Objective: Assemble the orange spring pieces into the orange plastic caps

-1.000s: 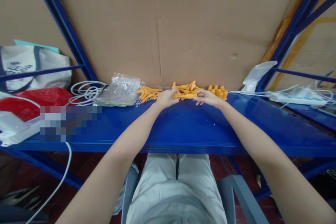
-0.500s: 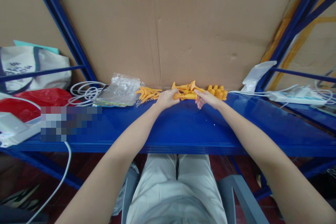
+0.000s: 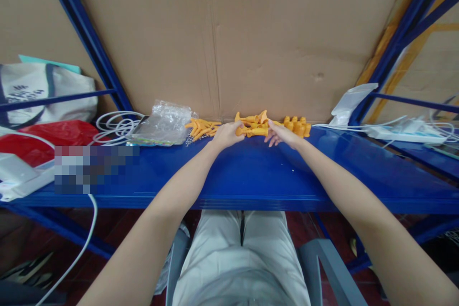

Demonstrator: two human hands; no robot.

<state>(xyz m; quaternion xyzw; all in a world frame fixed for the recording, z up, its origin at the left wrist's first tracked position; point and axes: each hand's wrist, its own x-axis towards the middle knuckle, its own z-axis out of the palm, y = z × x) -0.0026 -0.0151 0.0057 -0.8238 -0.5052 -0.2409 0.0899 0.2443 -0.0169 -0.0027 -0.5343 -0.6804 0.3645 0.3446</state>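
Well behind table edge (image 3: 265, 202), hands (image 3: 227, 135), orange piece (image 3: 256, 131)

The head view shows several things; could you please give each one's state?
Left hand, gripping the yellow piece
Right hand, partly open near the piece
Yellow piece, held sideways
Leftmost yellow parts, loosely piled
Clear plastic bag, wrinkled
White cable, loosely coiled
Red material, crumpled
Cardboard, standing upright

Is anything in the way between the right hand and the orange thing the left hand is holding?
No, nothing visible is. The right hand is right by one end of the orange thing; other orange pieces lie behind it.
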